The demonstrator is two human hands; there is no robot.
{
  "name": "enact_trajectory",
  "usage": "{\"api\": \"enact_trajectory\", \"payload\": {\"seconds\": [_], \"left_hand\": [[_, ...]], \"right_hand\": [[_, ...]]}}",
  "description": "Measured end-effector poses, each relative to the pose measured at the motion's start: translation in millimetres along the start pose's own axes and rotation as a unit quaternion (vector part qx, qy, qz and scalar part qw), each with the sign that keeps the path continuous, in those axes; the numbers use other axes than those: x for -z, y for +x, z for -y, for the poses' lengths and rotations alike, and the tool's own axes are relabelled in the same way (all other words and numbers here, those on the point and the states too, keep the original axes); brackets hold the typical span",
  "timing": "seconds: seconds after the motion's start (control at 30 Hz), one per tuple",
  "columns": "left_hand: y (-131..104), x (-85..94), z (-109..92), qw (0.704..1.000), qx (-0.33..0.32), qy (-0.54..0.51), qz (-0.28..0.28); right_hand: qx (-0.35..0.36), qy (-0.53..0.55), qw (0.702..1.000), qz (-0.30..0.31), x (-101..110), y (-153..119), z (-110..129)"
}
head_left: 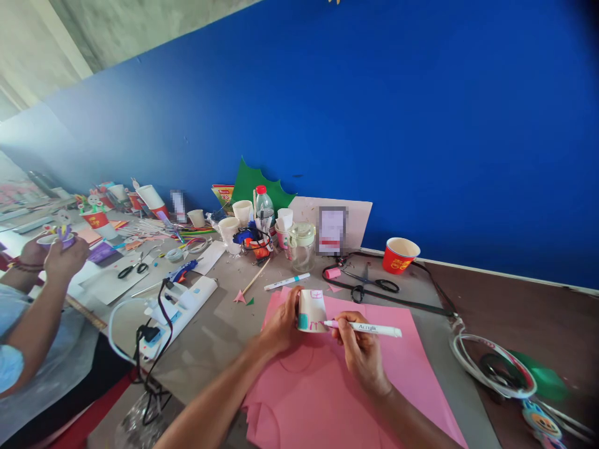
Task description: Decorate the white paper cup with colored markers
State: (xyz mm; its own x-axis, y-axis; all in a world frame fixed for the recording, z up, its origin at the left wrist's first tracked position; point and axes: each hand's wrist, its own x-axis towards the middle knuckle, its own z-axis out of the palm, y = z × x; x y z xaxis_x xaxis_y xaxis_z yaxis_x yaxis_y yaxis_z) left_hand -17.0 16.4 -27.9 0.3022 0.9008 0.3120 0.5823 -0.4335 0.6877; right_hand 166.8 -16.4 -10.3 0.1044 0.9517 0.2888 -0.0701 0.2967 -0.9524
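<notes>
A white paper cup [311, 307] lies on its side above pink paper sheets [322, 386], with pink lines and a teal patch drawn on it. My left hand [281, 321] is wrapped round the cup from the left. In my right hand [361, 352] is a white acrylic marker [367, 328], its pink tip at the cup's lower right, by the pink marks. Beyond the cup, a second marker [287, 281] with a blue band rests on the grey table.
Scissors [374, 285] and a red paper cup [401, 255] are at the back right. A glass jar [302, 248] stands behind the cup. To the left are a power strip [180, 318] with cables and a co-worker's hands [65, 255] holding a small cup.
</notes>
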Motion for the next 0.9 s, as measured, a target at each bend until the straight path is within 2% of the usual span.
{"api": "enact_trajectory", "payload": {"seconds": [0.5, 0.9], "left_hand": [[0.8, 1.1, -4.4, 1.000, 0.009, -0.006, -0.003], [0.6, -0.1, -0.9, 1.000, -0.005, 0.004, -0.003]], "right_hand": [[-0.013, 0.009, 1.000, -0.004, 0.7, -1.3, -5.3], [-0.006, -0.005, 1.000, -0.002, 0.9, -0.9, 3.5]]}}
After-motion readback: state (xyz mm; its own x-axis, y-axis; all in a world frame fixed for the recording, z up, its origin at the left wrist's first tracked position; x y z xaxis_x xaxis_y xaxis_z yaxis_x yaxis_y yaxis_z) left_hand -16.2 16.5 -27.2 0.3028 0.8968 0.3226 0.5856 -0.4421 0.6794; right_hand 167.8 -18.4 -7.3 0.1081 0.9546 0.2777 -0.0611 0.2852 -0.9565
